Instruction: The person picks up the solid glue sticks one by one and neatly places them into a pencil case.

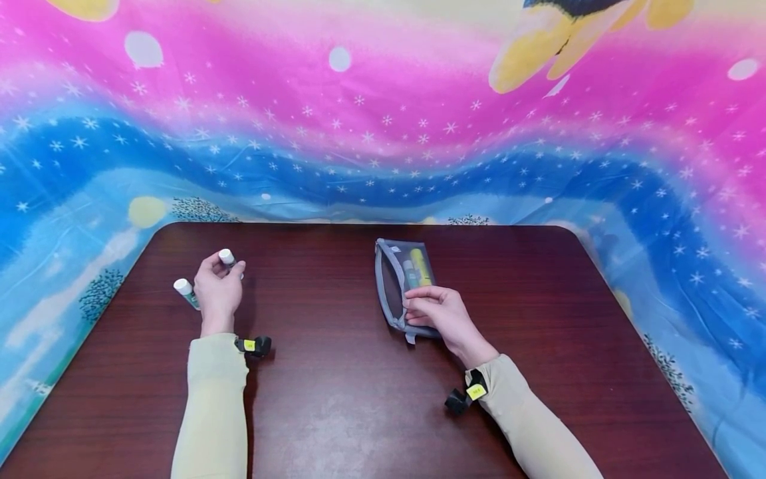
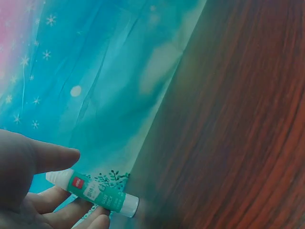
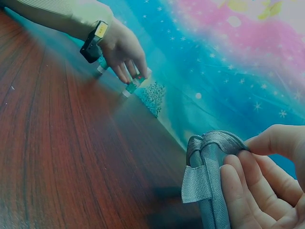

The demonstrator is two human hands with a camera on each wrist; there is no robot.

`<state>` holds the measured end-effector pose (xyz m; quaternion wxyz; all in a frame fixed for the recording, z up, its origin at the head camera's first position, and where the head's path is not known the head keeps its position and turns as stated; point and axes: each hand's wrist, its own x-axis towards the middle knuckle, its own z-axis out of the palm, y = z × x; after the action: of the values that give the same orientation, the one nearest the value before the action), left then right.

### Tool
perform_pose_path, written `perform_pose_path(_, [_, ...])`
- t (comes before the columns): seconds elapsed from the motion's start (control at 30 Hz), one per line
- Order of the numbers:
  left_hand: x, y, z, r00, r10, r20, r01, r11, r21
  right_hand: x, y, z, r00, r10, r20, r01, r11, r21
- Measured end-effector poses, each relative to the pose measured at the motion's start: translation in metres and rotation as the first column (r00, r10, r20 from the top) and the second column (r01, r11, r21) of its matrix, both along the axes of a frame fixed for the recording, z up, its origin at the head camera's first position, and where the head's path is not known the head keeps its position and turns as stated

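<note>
From here, the right hand point(image 1: 439, 316) has its grip pinching the rim of a grey mesh pouch point(image 1: 383, 289) on the surface point(image 1: 323, 379), presumably to hold its mouth apart; a yellow tube point(image 1: 421, 267) shows inside. Well left of the pouch, the left hand point(image 1: 219, 289) has its grip around a green glue stick point(image 2: 97, 193), slim enough to need only light pressure. Farther left, a second stick point(image 1: 185, 291) appears upright.

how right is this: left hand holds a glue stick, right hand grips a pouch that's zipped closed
The pouch isn't zipped closed: the head view shows it gaping open. The left hand holds a glue stick and the right hand grips the pouch.
</note>
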<state>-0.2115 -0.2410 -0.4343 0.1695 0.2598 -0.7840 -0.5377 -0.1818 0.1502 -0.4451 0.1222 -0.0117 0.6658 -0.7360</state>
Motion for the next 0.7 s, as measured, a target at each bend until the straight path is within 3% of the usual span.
perform_pose_path(0.3, [0.0009, -0.0049, -0.0047, 0.998, -0.026, 0.062, 0.028, 0.999, -0.030, 0.0004, 0.0000, 0.0002, 1.000, 0.002, -0.004, -0.002, 1.000, 0.000])
perform_pose_path(0.7, [0.0000, -0.0083, -0.0080, 0.996, -0.035, 0.083, 0.038, 0.999, -0.033, 0.0005, 0.0006, 0.0004, 1.000, 0.007, -0.007, -0.007, 1.000, 0.011])
